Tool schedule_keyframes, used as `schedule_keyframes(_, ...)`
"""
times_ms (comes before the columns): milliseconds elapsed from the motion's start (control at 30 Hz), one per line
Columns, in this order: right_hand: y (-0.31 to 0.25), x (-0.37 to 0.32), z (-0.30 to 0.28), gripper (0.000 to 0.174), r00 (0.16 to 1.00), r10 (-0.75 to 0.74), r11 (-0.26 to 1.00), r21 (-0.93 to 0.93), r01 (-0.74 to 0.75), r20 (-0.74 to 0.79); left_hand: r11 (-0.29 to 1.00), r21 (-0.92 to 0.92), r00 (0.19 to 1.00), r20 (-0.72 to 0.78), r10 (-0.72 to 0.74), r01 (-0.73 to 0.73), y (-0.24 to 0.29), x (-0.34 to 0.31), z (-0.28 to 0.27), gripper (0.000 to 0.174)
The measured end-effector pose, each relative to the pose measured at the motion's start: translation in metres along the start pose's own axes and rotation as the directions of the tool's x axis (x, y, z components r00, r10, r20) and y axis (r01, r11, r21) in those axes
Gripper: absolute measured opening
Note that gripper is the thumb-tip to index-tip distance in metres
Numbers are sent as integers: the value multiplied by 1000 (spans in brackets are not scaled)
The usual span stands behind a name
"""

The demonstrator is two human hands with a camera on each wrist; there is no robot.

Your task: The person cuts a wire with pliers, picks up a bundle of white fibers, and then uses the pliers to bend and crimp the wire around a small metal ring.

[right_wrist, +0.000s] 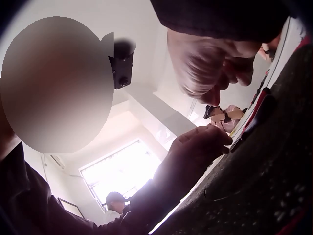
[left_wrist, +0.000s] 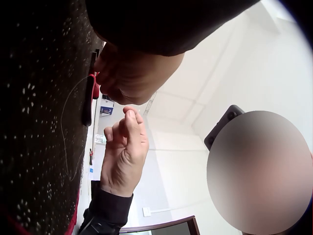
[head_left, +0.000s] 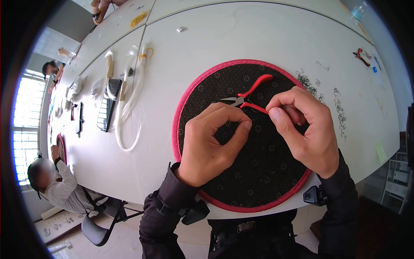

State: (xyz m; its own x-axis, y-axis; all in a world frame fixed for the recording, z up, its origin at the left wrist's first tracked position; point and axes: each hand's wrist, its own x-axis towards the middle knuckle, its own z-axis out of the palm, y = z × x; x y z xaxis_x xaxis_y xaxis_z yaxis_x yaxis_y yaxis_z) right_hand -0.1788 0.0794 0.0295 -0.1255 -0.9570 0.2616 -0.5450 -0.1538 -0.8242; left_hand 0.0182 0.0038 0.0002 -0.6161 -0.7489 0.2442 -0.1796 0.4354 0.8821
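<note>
Thumb and forefinger of my left hand (head_left: 211, 144) pinch a tiny dark hook, its curved wire (right_wrist: 222, 127) showing at the fingertips in the right wrist view. To the right, my right hand (head_left: 311, 125) brings its thumb and forefinger together in a pinch, seemingly on thin fishing line too fine to make out there. A loop of clear fishing line (left_wrist: 62, 117) hangs below the left hand in the left wrist view. Both hands are over a round dark mat (head_left: 258, 172) with a red rim. Red-handled pliers (head_left: 263, 83) lie on it just beyond the fingertips, jaws pointing left.
Small dark hooks (head_left: 340, 114) lie scattered right of the mat. Farther right is another pair of pliers (head_left: 361, 57). Hanks of pale line (head_left: 129, 105) and a phone (head_left: 105, 113) lie to the left. Another person (head_left: 64, 190) sits at the table's left side.
</note>
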Motion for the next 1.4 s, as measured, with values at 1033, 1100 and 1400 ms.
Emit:
schedule_keyframes(1033, 7, 0, 3, 11, 990, 14, 987, -163, 9, 138, 985, 160, 997, 42, 64, -70, -5, -2, 5, 10)
schedule_keyframes(1100, 6, 0, 1, 10, 981, 68, 995, -85, -53, 182, 985, 136, 994, 29, 101, -104, -9, -2, 7, 11)
schedule_keyframes(1400, 5, 1, 0, 13, 942, 244, 966, 27, -257, 232, 980, 175, 993, 79, 84, -97, -5, -1, 5, 11)
